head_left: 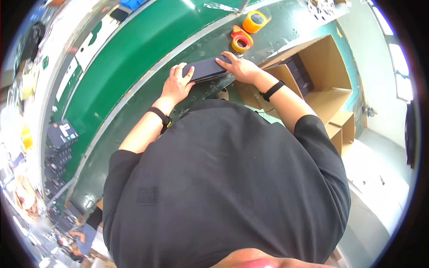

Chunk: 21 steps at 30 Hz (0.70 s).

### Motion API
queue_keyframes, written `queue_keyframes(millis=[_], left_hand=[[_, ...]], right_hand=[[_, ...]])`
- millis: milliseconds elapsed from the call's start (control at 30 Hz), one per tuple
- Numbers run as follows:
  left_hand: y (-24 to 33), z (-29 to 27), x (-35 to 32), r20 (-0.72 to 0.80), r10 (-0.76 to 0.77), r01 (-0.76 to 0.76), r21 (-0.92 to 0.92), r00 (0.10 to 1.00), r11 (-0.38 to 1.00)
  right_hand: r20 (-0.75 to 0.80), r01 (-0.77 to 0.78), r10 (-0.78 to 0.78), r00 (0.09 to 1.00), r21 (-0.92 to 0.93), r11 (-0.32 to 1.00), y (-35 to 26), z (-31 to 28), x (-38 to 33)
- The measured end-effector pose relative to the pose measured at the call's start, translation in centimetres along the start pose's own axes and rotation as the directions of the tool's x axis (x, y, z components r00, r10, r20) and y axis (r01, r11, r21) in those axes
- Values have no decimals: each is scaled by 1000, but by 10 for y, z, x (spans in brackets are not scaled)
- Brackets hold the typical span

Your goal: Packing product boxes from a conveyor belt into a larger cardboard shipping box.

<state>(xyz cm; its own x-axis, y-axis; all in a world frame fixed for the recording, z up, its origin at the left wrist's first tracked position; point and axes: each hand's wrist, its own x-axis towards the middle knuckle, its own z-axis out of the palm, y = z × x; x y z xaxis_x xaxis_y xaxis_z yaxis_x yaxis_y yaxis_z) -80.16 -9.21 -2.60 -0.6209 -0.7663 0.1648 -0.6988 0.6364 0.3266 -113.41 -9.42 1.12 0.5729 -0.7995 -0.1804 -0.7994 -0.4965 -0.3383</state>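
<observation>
Between my two hands is a dark, flat, long box (204, 69), held over the near edge of the green work table. My left hand (176, 85) grips its left end, thumb on the top face and fingers around the far side. On the right end, my right hand (239, 68) is closed with its fingers over the top. The box's underside and the fingertips beneath it are hidden. Just beyond my right hand lie an orange-red tape dispenser (241, 41) and a roll of yellow tape (255, 21).
An open cardboard carton (329, 67) stands on the right with several dark boxes (300, 76) inside. Below it is another carton (343, 129). A green conveyor belt (129, 67) curves along the far side. Dark boxes (61, 134) are stacked at left, and another person (85, 236) is at lower left.
</observation>
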Motion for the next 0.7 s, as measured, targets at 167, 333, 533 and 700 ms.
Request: queue_keyframes(millis=[167,333,533,700], left_hand=[[8,-3,7,-23,-63,60,-122,998,991],[9,6,0,-45,2,-5,-79,999,997],[11,0,22,2,32,-32,24,1000,999],[65,-65,80,127,91,-82,-79,988,994]], right_hand=[[-167,30,-16,986,82,996,13,21,-10],[-405,67,-23,914,94,993,4,65,-23],[-327,-92,102,940,44,995,-10,43,-22],[-477,-121,81,875,-52,991,-21,-7,-31]])
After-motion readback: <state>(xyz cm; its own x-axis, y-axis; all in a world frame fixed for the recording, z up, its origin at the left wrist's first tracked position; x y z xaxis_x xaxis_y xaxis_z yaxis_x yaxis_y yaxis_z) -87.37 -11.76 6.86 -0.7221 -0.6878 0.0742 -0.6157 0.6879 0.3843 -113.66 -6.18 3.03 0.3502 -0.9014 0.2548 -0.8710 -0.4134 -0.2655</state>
